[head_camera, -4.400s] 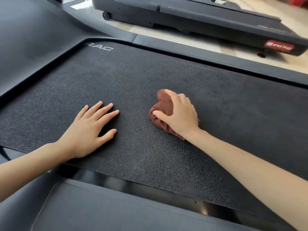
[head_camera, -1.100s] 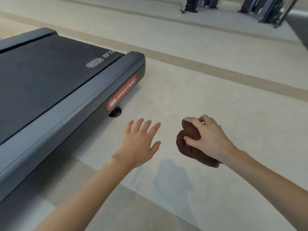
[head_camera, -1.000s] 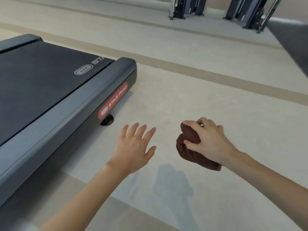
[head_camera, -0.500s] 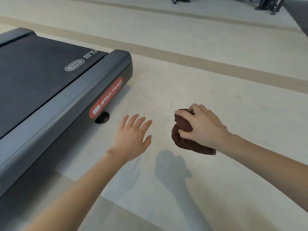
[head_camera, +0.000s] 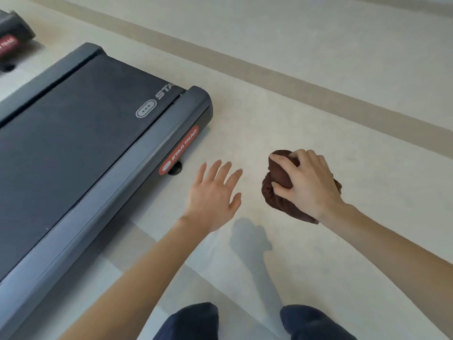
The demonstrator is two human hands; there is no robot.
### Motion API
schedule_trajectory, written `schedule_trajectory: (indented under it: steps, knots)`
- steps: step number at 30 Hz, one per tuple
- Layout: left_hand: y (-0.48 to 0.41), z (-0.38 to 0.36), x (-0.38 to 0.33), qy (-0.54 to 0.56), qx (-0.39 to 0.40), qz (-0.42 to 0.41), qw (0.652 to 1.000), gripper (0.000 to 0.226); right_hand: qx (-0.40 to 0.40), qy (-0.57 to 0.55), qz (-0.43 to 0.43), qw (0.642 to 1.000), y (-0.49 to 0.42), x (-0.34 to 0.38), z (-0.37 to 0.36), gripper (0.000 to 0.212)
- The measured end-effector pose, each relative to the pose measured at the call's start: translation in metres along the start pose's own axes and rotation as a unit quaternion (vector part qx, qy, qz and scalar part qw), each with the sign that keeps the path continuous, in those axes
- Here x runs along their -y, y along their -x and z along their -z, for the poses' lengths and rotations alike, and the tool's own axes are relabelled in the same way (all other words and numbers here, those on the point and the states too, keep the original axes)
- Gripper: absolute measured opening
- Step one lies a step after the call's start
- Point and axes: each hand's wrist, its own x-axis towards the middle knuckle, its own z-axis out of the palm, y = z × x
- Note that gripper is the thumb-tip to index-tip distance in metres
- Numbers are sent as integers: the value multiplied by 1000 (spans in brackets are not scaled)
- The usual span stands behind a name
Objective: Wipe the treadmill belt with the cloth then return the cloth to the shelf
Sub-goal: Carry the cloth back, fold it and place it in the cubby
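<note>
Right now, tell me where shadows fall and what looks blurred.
Head view: a soft shadow falls on the floor, nearer than the cloth; the second treadmill, top left, is blurred; the cloth and the near treadmill's lettering are sharp.

Pale floor (head_camera: 343,45), tan stripe (head_camera: 269,77) crossing diagonally. Second machine (head_camera: 14,28), red label (head_camera: 7,46), top-left corner.

On the side rail of the treadmill (head_camera: 98,209), near its end corner, a red label (head_camera: 180,149) reads STAR TRAC. Its belt (head_camera: 73,133) shows white letters STA beside an oval logo (head_camera: 146,111).
</note>
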Motion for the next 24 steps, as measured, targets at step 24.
schedule_trajectory:
  steps: [24]
  knots:
    - [91, 564, -129, 15, -71, 129, 989, 52, -14, -121, 85, 989, 84, 36, 573, 54]
